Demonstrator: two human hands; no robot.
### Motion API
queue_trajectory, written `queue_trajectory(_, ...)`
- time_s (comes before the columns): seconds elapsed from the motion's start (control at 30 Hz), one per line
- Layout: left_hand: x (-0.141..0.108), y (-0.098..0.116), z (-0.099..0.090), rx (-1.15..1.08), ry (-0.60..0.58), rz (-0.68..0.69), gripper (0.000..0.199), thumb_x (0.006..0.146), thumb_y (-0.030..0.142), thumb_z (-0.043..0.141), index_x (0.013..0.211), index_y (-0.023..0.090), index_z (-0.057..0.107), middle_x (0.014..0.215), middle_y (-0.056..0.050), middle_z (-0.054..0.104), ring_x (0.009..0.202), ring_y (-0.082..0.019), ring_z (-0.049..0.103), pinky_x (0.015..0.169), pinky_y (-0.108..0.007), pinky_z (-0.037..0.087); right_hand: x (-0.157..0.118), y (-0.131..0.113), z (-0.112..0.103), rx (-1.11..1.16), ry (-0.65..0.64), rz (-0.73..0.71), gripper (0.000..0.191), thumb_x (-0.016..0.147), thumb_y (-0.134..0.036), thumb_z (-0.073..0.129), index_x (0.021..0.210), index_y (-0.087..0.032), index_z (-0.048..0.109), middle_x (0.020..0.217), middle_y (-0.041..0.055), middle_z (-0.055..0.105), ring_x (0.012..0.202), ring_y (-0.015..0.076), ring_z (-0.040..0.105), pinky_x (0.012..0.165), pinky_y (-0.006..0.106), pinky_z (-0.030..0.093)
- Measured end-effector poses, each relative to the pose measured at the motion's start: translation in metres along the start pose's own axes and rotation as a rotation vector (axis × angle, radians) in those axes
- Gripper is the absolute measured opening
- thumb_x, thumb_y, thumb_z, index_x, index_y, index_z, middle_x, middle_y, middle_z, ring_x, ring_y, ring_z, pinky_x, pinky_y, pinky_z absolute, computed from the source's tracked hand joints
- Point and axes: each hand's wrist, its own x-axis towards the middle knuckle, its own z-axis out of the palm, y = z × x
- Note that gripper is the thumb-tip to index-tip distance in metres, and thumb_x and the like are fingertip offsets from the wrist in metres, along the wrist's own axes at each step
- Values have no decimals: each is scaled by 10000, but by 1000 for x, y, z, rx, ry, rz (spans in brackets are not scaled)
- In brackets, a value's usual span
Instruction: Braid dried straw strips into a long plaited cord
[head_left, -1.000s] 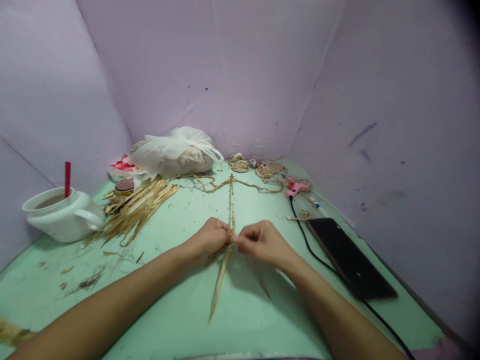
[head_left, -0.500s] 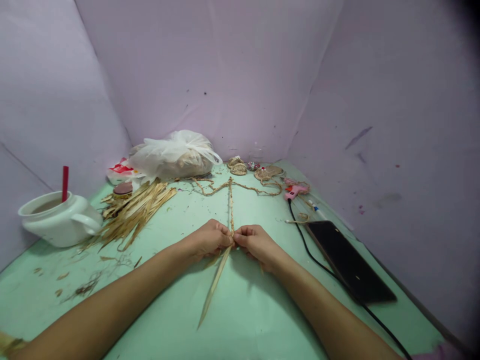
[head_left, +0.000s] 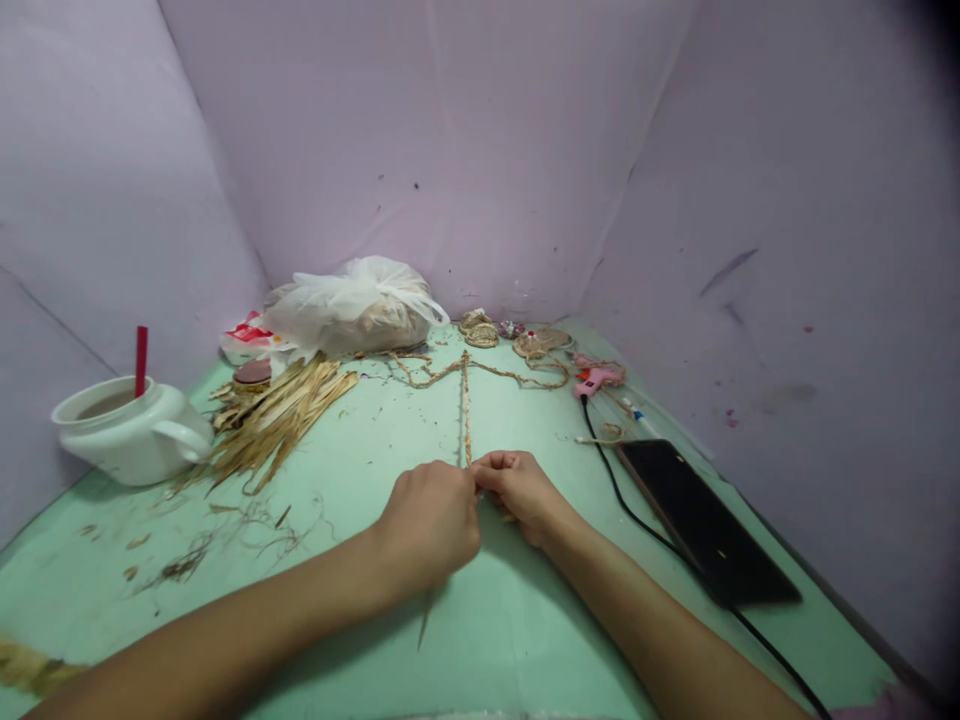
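Observation:
A thin braided cord of dried plant fibre (head_left: 466,410) runs straight from the back of the table toward me. My right hand (head_left: 517,490) pinches its near end between thumb and fingers. My left hand (head_left: 433,520) is curled right beside it, knuckles up, closed around the loose strips; its fingertips are hidden underneath. The tip of a dried fibre strip (head_left: 425,622) sticks out below the left hand. Farther back, more braided cord (head_left: 525,380) lies in a wavy line to both sides of the straight length.
At left stand a white pot (head_left: 139,440) with a red stick and a bundle of dried fibre strips (head_left: 281,415). Behind is a white plastic bag (head_left: 352,310). To the right lie a pink glue gun (head_left: 592,380), its black cable (head_left: 637,518) and a black phone (head_left: 705,520).
My left hand has turned over, knuckles up, and come nearer to me, covering most of the long strip. My right hand keeps its pinch at the braid's end. The view has shifted slightly.

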Motion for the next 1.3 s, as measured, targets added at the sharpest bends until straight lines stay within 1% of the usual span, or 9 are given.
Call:
queue_trajectory(0.17,-8,15,8,74,-70,50,273,667,149,452,889,121,609,720,-127,616,692,-220,575,623,-292,386,-1,1,2,53,-31,37,94,598,-217,563,572,-132,532,431,-35,477,362,40,319,383,197,199)
queue_trajectory(0.27,-7,5,-8,115,-167,129,230,629,139,487,816,131,621,711,-114,624,684,-212,573,610,-283,396,-2,-3,2,31,-47,42,103,616,-216,550,558,-136,523,376,-63,399,333,30,254,368,197,152)
queue_trajectory(0.37,-2,-19,-36,40,-452,258,95,618,189,516,593,148,598,587,-75,608,549,-172,542,521,-260,382,-2,-4,1,44,-67,40,112,629,-213,548,552,-138,517,366,-73,365,323,25,223,361,200,130)
queue_trajectory(0.43,5,-35,-49,-137,-634,176,145,618,260,539,534,145,567,493,-43,571,426,-127,484,437,-237,350,0,-2,0,58,-91,23,139,635,-233,561,544,-141,509,365,-75,356,321,25,220,356,202,122)
queue_trajectory(0.57,25,-43,-45,-704,-206,-254,191,677,285,477,711,123,572,597,-29,594,339,-68,414,336,-204,285,2,2,-2,46,-124,-9,184,641,-290,582,550,-148,508,353,-81,331,314,30,211,348,207,109)
queue_trajectory(0.73,35,-26,-8,-1179,-445,-299,103,626,205,538,653,105,546,488,-11,539,367,-87,469,338,-189,324,2,1,-4,82,-205,-50,177,611,-284,606,577,-141,506,452,-22,506,389,52,383,394,191,227)
queue_trajectory(0.87,35,-22,5,-1105,-385,-296,182,650,233,512,503,132,474,334,26,414,277,-66,345,293,-184,251,7,4,-7,-125,-192,-142,96,617,-215,572,601,-142,512,528,-6,549,452,67,421,449,194,288)
queue_trajectory(1.03,36,-21,10,-819,-305,-353,170,609,191,469,447,163,426,263,38,333,241,-78,281,293,-206,194,3,7,-11,-709,7,-477,99,679,-165,468,669,-158,567,627,28,608,563,111,495,511,213,310)
queue_trajectory(1.3,34,-20,26,-964,-88,-230,168,535,121,434,394,160,352,320,67,238,331,-33,177,351,-205,102,-22,-8,-8,-1180,237,-580,131,684,-222,486,639,-192,605,643,34,628,560,136,515,491,244,238)
